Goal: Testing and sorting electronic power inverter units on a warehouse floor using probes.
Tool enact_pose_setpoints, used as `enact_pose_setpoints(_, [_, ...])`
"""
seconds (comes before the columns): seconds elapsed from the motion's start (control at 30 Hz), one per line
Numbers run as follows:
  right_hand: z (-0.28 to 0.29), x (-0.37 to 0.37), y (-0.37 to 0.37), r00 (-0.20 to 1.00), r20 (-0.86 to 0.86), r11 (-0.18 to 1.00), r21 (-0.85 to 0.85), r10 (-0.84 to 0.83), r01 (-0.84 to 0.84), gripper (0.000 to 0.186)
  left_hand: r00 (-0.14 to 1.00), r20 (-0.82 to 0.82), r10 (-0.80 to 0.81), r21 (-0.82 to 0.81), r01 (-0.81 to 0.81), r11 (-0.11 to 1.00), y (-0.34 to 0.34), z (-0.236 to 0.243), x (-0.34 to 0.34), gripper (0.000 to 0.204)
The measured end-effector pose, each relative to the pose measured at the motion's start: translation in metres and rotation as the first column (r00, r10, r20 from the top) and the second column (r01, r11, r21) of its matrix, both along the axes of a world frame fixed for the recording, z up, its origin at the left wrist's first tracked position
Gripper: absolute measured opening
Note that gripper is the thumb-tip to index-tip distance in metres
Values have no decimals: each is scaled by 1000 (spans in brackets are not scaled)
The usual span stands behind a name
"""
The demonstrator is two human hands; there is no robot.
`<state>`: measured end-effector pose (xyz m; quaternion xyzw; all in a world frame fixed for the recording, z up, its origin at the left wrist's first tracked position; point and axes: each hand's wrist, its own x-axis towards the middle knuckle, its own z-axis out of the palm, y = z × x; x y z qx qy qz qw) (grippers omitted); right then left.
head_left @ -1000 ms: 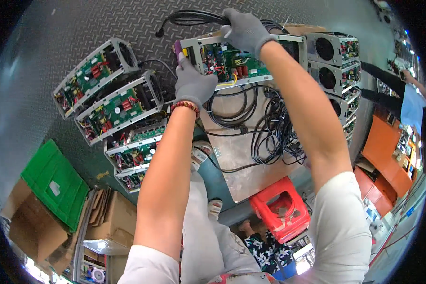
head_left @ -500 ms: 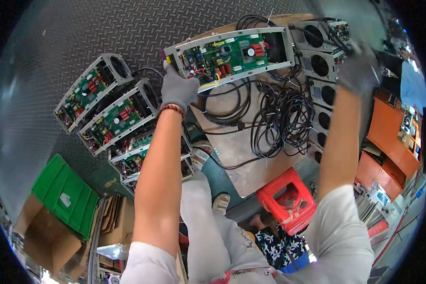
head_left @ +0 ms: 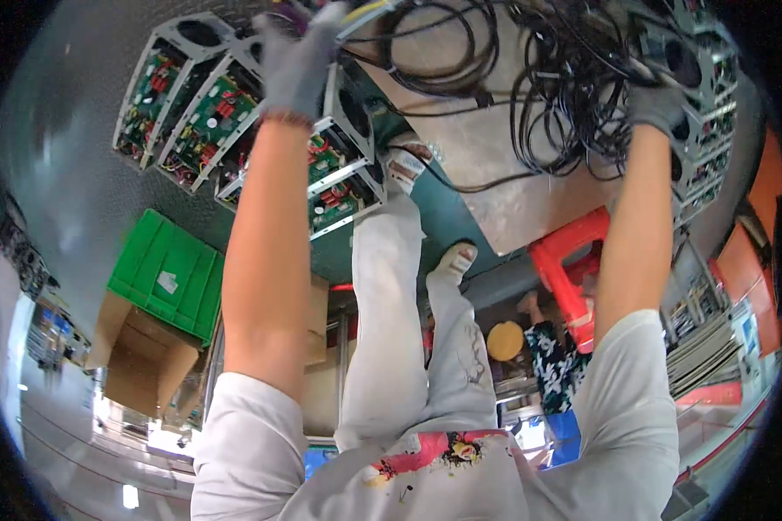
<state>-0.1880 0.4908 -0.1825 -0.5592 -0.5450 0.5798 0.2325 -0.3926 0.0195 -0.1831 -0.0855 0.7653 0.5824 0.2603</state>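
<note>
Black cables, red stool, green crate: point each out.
Black cables point(head_left: 586, 45): head view, tangled strands.
Red stool point(head_left: 554, 273): head view, left side of frame.
Green crate point(head_left: 179, 260): head view, broad face.

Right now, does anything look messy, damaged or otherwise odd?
Yes: by the right hand, black cables lie in a loose tangle on the board, unlike the neater coil to their left. I see no spill; blur makes small damage hard to judge.

The floor point(head_left: 78, 130) is dark grey; a green section point(head_left: 453, 215) adjoins the left edge of the pale panel point(head_left: 521, 219). A red stool point(head_left: 558, 282) stands beside the near edge. Orange units point(head_left: 743, 273) stand beyond the right edge.
</note>
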Motion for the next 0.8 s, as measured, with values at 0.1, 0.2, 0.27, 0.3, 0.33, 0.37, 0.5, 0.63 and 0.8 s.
enact_pose_setpoints(0.1, [-41, 67, -42, 852, 520, 967, 243, -65, -75, 36, 945, -288, 155, 55, -145, 988, -57, 30, 77, 57])
enact_pose_setpoints(0.2, [-47, 123, -146, 614, 788, 891, 249, 41, -379, 36, 985, -64, -163, -482, 112, 869, -132, 41, 176, 42])
enact_pose_setpoints(0.27, [-35, 155, -247, 814, 508, 930, 65, 282, -362, 45, 843, 269, -465, -641, 517, 567, -171, 28, 241, 48])
enact_pose_setpoints(0.3, [-30, 165, -294, 621, 610, 823, -95, 492, -560, 48, 849, 177, -498, -640, 484, 597, -184, 14, 265, 48])
enact_pose_setpoints(0.33, [-25, 173, -341, 492, 589, 725, -255, 641, -639, 51, 733, 184, -655, -727, 550, 411, -193, 1, 286, 51])
enact_pose_setpoints(0.37, [-23, 179, -377, 374, 599, 622, -277, 708, -733, 54, 569, 287, -771, -784, 602, 153, -199, -11, 303, 53])
enact_pose_setpoints(0.5, [-42, 197, -436, 345, 596, 571, -239, 725, -785, 61, 613, 378, -694, -789, 606, 106, -212, -53, 320, 40])
enact_pose_setpoints(0.63, [-97, 215, -391, 53, 846, 474, -244, 530, -846, 56, 757, 314, -573, -778, 551, 302, -222, -74, 316, 28])
enact_pose_setpoints(0.8, [-124, 232, -370, -112, 803, 221, -292, 586, -931, 36, 752, 309, -583, -769, 558, 312, -224, -78, 320, 32])
